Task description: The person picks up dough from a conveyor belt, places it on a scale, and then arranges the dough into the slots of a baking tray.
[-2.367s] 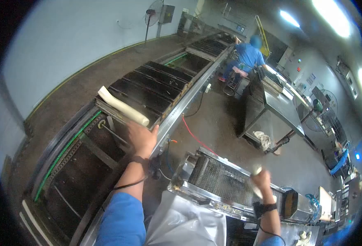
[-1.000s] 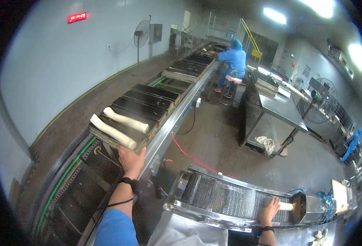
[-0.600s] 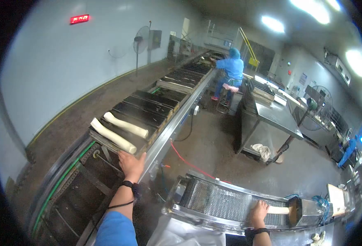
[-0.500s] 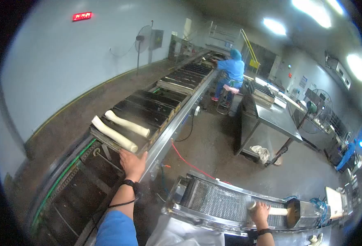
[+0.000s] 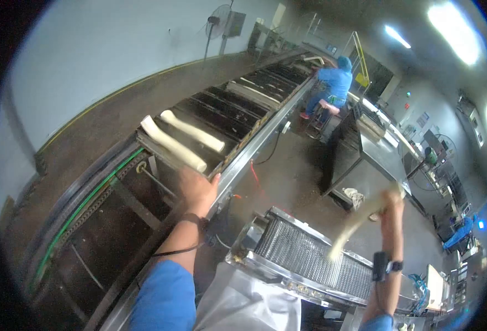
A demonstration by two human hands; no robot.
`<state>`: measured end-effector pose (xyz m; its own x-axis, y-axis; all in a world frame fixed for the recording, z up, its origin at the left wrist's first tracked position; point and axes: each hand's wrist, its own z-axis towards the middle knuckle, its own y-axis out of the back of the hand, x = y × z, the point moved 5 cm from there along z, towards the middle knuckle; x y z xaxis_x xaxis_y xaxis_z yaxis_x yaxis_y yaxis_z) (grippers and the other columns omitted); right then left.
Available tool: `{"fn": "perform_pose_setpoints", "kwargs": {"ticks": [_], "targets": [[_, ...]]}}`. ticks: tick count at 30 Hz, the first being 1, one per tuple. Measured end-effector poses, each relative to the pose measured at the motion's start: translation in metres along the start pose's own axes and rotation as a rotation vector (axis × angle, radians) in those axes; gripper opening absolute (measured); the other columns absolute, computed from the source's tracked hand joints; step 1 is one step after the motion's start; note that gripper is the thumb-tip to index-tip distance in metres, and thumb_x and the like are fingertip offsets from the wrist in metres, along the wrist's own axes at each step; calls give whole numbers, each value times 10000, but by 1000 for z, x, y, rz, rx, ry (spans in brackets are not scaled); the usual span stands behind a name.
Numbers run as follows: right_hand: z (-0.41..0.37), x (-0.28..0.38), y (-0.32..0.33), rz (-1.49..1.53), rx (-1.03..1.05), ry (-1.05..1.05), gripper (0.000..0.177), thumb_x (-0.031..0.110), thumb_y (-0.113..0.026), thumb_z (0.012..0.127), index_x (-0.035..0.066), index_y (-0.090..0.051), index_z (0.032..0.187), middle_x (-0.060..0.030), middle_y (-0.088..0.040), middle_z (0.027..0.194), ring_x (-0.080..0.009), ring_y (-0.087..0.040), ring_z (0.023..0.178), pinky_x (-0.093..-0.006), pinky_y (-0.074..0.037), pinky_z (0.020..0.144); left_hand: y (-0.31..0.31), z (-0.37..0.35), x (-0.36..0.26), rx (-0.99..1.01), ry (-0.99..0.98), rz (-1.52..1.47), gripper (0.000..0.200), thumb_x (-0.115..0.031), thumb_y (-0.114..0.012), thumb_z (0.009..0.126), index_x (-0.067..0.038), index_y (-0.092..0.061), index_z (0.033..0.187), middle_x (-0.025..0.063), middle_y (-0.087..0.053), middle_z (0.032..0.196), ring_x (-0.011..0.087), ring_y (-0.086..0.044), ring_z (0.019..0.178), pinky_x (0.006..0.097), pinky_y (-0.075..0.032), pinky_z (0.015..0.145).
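A: Biggest first. A long pan conveyor point(image 5: 251, 149) runs from lower left to the far upper right, loaded with dark pans.

B: And the mesh belt point(image 5: 298, 254)?

A: Lower centre, just in front of the person, apart from the pan line. There's a steel table point(image 5: 381, 157) to the right, past the belt, and a co-worker point(image 5: 336, 83) in blue at the far end of the pan line, back to the camera.

B: Which pan is closest?

A: The nearest pan point(image 5: 192, 144) holds two pale dough logs point(image 5: 173, 144) lying side by side in it, not touching each other.

B: Left hand?

A: The left hand point(image 5: 198, 190) is just below that pan's near edge, fingers spread and loose, nothing in it. Touching the rim or just short of it, can't tell.

B: Right hand?

A: The right hand point(image 5: 392, 201) is raised, clear above the mesh belt, with its fingers closed round the top end of a dough strand point(image 5: 356, 222).

B: Where does the strand sit?

A: It hangs slanted down-left from the fist, in the air, with its lower end just over the belt. It's blurred, so contact with the mesh is unclear.

B: Small stuff?

A: A rag point(image 5: 356, 196) on the floor under the table.
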<state>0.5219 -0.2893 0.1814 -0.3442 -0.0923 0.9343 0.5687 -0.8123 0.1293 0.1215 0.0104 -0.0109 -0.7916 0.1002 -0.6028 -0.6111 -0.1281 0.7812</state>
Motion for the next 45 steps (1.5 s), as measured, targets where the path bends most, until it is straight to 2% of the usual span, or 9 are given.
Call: {"fn": "perform_pose_setpoints", "kwargs": {"ticks": [5, 12, 18, 21, 26, 30, 33, 41, 45], "targets": [[15, 90, -115, 798, 575, 77, 548, 205, -523, 961, 20, -287, 1419, -313, -378, 1379, -370, -444, 1271, -445, -368, 1096, 9, -1, -7, -110, 4, 59, 956, -515, -627, 838, 208, -253, 1340, 372, -333, 1364, 438, -370, 1275, 457, -311, 1077], [-32, 15, -104, 372, 420, -58, 848, 171, -687, 845, 74, -163, 1504, -265, -261, 1491, -359, -286, 1387, -484, -306, 1115, -10, 6, 2, -123, -2, 122, 1010, -533, -626, 833, 214, -202, 1364, 390, -260, 1416, 433, -298, 1344, 479, -293, 1095], [-140, -199, 88, -987, 148, 24, 738, 231, -625, 899, 17, -211, 1472, -288, -218, 1498, -423, -220, 1392, -499, -220, 1142, 1, 2, -5, -66, 29, 91, 1005, -561, -616, 827, 216, -247, 1348, 381, -299, 1395, 431, -346, 1313, 447, -312, 1089], [-213, -250, 183, -1370, -198, -267, 690, 328, -537, 928, -87, -275, 1413, -328, -283, 1448, -458, -267, 1354, -469, -197, 1141, -4, 4, 0, -237, 53, 78, 955, -575, -598, 832, 214, -324, 1296, 361, -367, 1340, 427, -418, 1243, 444, -349, 1052], [-262, -283, 258, -1528, -392, -480, 606, 290, -429, 964, -71, -269, 1423, -289, -304, 1460, -427, -268, 1368, -502, -199, 1133, -4, 16, 35, -291, 259, -345, 811, -523, -587, 856, 157, -395, 1254, 312, -438, 1265, 422, -451, 1179, 460, -368, 1012], [-247, -272, 260, -1591, -308, -540, 601, 246, -429, 949, -31, -244, 1449, -224, -294, 1494, -394, -243, 1395, -503, -206, 1132, 30, -7, 30, -521, 234, -343, 691, -222, -684, 813, 97, -349, 1327, 308, -386, 1334, 439, -376, 1254, 476, -308, 1063], [-229, -251, 245, -1568, -235, -529, 612, 151, -427, 906, 57, -234, 1479, -190, -238, 1529, -372, -207, 1416, -513, -209, 1129, 48, -7, 2, -437, -216, -11, 757, 9, -602, 705, 10, -291, 1395, 342, -264, 1426, 475, -231, 1349, 495, -179, 1139], [-198, -248, 226, -1438, -74, -383, 742, 4, -482, 803, 158, -246, 1490, -155, -201, 1552, -382, -197, 1418, -514, -210, 1125, 21, 67, 109, -177, 328, -485, 704, -83, -591, 786, 40, -274, 1403, 350, -311, 1391, 454, -303, 1311, 481, -249, 1092], [-180, -212, 192, -1390, -24, -232, 718, -4, -491, 808, 144, -273, 1476, -121, -216, 1553, -353, -198, 1426, -552, -186, 1122, 63, 29, 90, -3, 436, 258, 614, -195, -592, 810, 120, -363, 1284, 302, -397, 1271, 379, -454, 1157, 391, -407, 945]]}}
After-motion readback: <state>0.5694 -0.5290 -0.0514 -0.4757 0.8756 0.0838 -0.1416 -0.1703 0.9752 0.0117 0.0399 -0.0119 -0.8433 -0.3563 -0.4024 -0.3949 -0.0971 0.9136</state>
